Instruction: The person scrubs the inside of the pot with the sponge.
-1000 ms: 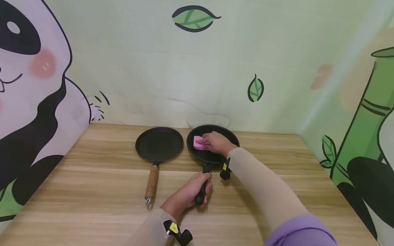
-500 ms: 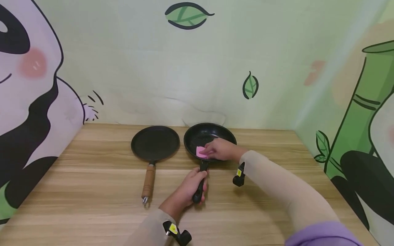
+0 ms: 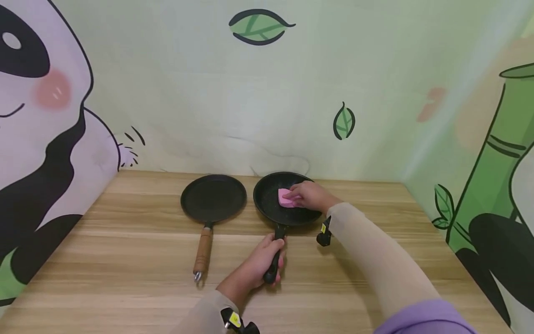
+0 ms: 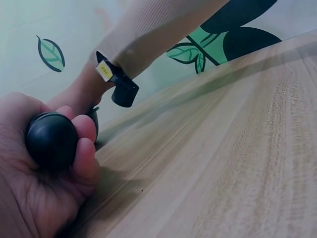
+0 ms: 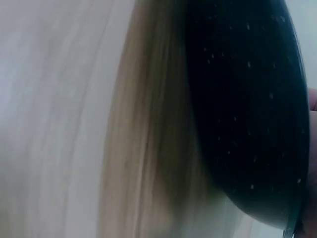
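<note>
A black frying pan (image 3: pixel 267 204) sits at the back of the wooden table, its speckled outer side (image 5: pixel 247 109) filling much of the right wrist view. My left hand (image 3: pixel 263 260) grips the pan's black handle (image 3: pixel 273 266); in the left wrist view the fingers curl round the handle's end (image 4: pixel 52 141). Over the pan, my right hand (image 3: pixel 310 195) pinches a pink sponge (image 3: pixel 285 198) against the inside of the pan. Most of the right hand lies outside the right wrist view.
Left of the frying pan lies a flat black pan (image 3: pixel 213 198) with a wooden handle (image 3: pixel 203 250) pointing toward me. Behind the wooden table (image 3: pixel 137 260) rises a wall (image 3: pixel 187 93) printed with a panda, leaves and bamboo.
My right hand first brought the sponge toward the pan's near side, then back up and to the right within the pan. The left hand keeps its grip on the handle.
</note>
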The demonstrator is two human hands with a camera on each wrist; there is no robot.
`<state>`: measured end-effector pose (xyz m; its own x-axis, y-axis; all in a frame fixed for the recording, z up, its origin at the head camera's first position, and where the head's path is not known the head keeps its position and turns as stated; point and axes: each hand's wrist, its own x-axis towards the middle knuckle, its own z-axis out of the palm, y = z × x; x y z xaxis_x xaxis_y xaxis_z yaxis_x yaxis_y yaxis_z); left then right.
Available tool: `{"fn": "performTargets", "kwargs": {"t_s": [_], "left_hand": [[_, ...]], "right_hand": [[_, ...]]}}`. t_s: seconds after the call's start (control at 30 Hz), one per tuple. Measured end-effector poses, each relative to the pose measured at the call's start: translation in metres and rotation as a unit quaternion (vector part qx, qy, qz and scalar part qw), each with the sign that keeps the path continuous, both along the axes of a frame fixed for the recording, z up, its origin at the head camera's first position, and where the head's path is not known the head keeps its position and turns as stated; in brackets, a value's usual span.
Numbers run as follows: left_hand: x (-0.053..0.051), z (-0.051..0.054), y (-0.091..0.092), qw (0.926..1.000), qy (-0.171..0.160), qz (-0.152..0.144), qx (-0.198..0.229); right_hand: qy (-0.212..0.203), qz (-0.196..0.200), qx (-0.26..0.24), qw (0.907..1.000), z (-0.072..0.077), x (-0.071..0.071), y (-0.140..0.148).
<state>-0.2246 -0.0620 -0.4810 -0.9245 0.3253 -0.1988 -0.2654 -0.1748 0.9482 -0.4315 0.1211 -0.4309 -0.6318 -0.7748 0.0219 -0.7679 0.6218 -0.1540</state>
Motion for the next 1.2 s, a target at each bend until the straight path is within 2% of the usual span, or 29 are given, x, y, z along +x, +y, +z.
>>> {"fn": "performTargets", "kwargs": {"t_s": [0.1,0.23,0.43,0.6,0.73,0.83,1.0,1.1,1.2], "left_hand": [[0.000,0.001,0.002,0.9999,0.000,0.014,0.005],[-0.001,0.003,0.003,0.9997,-0.001,0.022,0.005],[-0.005,0.003,0.003,0.9999,0.002,0.016,0.000],[-0.010,0.003,0.001,0.9999,0.006,0.003,-0.010],[-0.009,0.005,-0.002,0.9998,0.005,-0.009,-0.015],[-0.007,0.003,-0.003,0.9997,-0.003,-0.018,-0.017],[-0.003,-0.001,0.000,0.9998,-0.003,-0.012,-0.018],[-0.003,0.000,0.000,0.9998,0.002,-0.004,-0.020],[0.001,0.000,0.001,0.9998,-0.003,-0.014,-0.017]], "right_hand": [[-0.005,-0.023,0.000,0.9997,0.002,0.003,0.001],[-0.033,-0.064,0.004,0.9974,0.005,0.010,0.006],[-0.065,-0.087,-0.012,0.9940,0.005,0.023,0.005],[-0.065,-0.118,-0.020,0.9907,0.008,0.043,-0.013],[-0.072,-0.125,-0.038,0.9888,0.007,0.057,-0.030],[-0.075,-0.125,-0.041,0.9885,0.003,0.063,-0.032],[-0.042,-0.088,-0.021,0.9950,0.001,0.057,-0.018],[-0.020,-0.067,-0.012,0.9975,0.000,0.042,-0.010],[-0.006,-0.070,0.001,0.9975,-0.002,0.031,-0.001]]}}
